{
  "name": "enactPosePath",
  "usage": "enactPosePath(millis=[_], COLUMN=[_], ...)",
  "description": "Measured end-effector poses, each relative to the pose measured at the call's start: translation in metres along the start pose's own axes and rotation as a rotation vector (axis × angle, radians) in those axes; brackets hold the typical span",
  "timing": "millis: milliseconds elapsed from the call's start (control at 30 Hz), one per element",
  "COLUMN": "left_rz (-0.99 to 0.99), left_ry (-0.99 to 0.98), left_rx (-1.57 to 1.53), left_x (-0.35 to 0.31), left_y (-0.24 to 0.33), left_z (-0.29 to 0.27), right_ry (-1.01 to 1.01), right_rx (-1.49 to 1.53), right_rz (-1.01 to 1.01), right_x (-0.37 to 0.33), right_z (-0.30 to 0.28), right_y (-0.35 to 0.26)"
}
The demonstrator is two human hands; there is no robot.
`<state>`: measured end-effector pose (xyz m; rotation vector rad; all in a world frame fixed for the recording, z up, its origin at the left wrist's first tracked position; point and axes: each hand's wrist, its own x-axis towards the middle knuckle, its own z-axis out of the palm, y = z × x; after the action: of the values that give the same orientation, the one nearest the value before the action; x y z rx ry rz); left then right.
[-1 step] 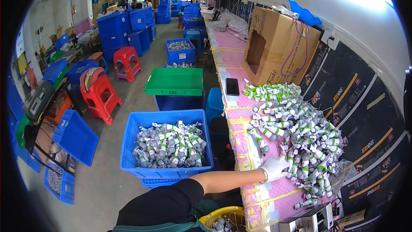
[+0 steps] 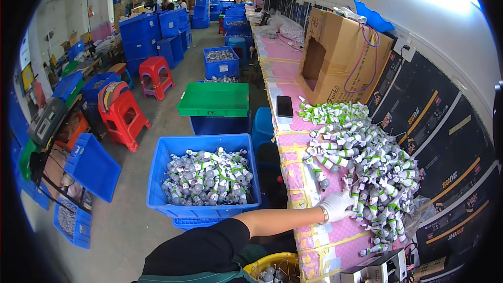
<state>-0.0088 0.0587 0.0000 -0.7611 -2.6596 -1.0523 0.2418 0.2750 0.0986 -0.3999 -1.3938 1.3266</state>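
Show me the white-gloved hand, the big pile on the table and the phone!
White-gloved hand point(image 2: 337, 206): head view, middle of the hand.
Pile of white, grey and green pieces point(image 2: 384, 186): head view, middle of the heap.
Black phone point(image 2: 284, 106): head view, middle of its dark face.

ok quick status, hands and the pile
Gloved left hand at edge of grey-and-white pile, grip unclear; right hand out of view. Pile heaped loosely on pink table. Cardboard box stands beyond, not between hand and pile.
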Motion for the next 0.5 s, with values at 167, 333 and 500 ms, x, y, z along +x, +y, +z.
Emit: enactPosePath(millis=[167,333,500], left_rz=[0.019,-0.035,0.114], left_ry=[0.102,0.063,0.124], left_rx=[0.041,0.207,-0.014], left_x=[0.017,0.026,-0.001], left_y=[0.004,-0.014,-0.036], left_z=[0.014,0.040,0.029], right_ry=[0.052,-0.069,-0.059], right_rx=[-0.163,-0.082,-0.037], right_rz=[-0.112,-0.042,-0.077], right_x=[-0.003,-0.001,-0.005], right_z=[0.014,0.013,0.022], right_y=[-0.001,-0.005,-0.020])
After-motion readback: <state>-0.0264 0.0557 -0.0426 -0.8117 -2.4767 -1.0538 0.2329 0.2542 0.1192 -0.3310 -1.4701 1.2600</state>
